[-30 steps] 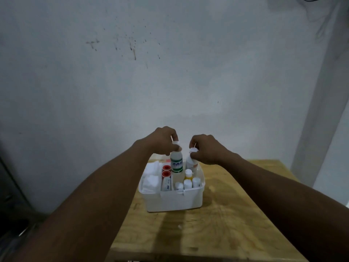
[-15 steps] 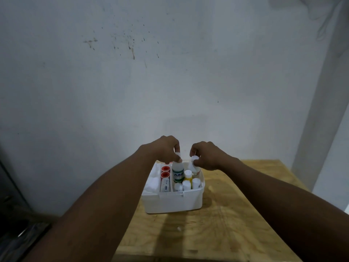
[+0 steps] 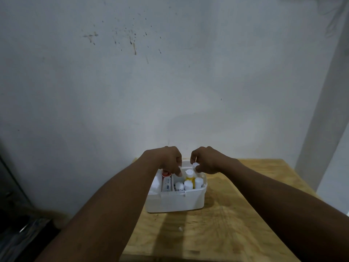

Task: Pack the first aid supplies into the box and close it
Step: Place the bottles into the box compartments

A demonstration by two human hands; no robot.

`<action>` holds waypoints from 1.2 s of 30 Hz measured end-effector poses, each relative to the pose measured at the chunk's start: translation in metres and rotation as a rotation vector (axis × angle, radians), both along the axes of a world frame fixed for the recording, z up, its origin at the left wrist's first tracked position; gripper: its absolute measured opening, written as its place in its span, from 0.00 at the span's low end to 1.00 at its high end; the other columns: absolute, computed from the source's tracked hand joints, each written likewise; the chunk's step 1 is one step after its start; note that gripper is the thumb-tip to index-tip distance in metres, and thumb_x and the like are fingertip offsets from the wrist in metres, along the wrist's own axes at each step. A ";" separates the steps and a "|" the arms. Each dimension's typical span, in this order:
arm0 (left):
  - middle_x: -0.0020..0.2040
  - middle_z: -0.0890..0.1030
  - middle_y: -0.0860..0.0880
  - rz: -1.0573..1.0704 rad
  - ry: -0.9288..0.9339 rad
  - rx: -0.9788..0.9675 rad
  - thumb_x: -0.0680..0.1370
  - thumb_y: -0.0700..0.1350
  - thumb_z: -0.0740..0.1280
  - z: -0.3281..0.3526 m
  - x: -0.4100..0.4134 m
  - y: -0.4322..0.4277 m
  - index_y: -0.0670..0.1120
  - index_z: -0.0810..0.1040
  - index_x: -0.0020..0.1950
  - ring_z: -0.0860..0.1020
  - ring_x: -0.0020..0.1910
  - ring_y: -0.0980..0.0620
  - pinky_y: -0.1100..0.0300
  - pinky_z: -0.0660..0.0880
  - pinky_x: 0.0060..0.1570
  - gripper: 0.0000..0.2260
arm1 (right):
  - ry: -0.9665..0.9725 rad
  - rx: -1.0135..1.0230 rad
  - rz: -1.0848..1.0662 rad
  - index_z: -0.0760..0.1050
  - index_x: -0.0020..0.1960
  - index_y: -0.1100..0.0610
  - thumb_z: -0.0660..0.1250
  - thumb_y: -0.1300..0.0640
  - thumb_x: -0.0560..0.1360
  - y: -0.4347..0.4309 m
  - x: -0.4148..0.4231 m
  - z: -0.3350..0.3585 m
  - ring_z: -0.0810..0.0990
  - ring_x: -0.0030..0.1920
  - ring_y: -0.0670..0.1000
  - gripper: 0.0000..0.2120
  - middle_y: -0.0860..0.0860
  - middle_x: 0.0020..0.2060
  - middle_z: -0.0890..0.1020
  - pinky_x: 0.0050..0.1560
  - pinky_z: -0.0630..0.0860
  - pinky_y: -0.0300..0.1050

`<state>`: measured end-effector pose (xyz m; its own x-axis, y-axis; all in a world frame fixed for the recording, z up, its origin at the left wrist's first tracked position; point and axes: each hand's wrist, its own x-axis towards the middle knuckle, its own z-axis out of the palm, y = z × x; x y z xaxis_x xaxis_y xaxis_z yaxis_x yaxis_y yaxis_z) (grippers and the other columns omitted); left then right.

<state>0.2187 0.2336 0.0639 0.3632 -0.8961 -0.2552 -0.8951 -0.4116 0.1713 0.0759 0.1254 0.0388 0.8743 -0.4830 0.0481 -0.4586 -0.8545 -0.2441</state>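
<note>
Most supplies stand inside the open white plastic box [image 3: 175,202]; left hand [image 3: 171,160] fingers curled over bottles, grip unclear; right hand [image 3: 206,161] fingers pinch a white bottle cap [image 3: 195,164]; lid unseen, closing remains.

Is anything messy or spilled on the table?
One thing: a tiny white scrap lies alone on the wooden table, in front of the white box. I can't tell what it is. Nothing looks spilled or tipped.

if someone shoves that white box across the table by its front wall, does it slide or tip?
Probably slides. The white box looks squat, wider than tall, and sits flat on the wooden table. The bottles stand upright and packed close, so they would likely rattle rather than topple. No lid is on, so a hard jolt might bounce one out.
</note>
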 end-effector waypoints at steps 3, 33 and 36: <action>0.50 0.85 0.47 0.016 0.040 0.045 0.71 0.52 0.77 0.005 -0.003 0.003 0.47 0.81 0.57 0.82 0.41 0.51 0.55 0.80 0.46 0.18 | 0.001 0.009 0.008 0.78 0.57 0.53 0.71 0.56 0.74 0.001 0.002 0.000 0.78 0.54 0.53 0.12 0.52 0.59 0.78 0.55 0.78 0.50; 0.59 0.80 0.36 0.565 0.306 -0.417 0.79 0.60 0.63 -0.014 0.068 0.034 0.37 0.78 0.56 0.79 0.58 0.37 0.54 0.75 0.47 0.25 | -0.254 0.324 -0.278 0.78 0.47 0.68 0.62 0.52 0.77 -0.025 0.019 0.003 0.79 0.42 0.56 0.18 0.59 0.42 0.82 0.44 0.78 0.49; 0.58 0.79 0.39 0.740 0.453 -0.383 0.80 0.63 0.59 -0.039 0.082 0.041 0.39 0.72 0.63 0.80 0.52 0.39 0.53 0.77 0.44 0.27 | -0.226 0.571 -0.404 0.74 0.52 0.64 0.61 0.47 0.78 -0.033 0.027 -0.014 0.80 0.44 0.59 0.19 0.59 0.44 0.78 0.39 0.79 0.49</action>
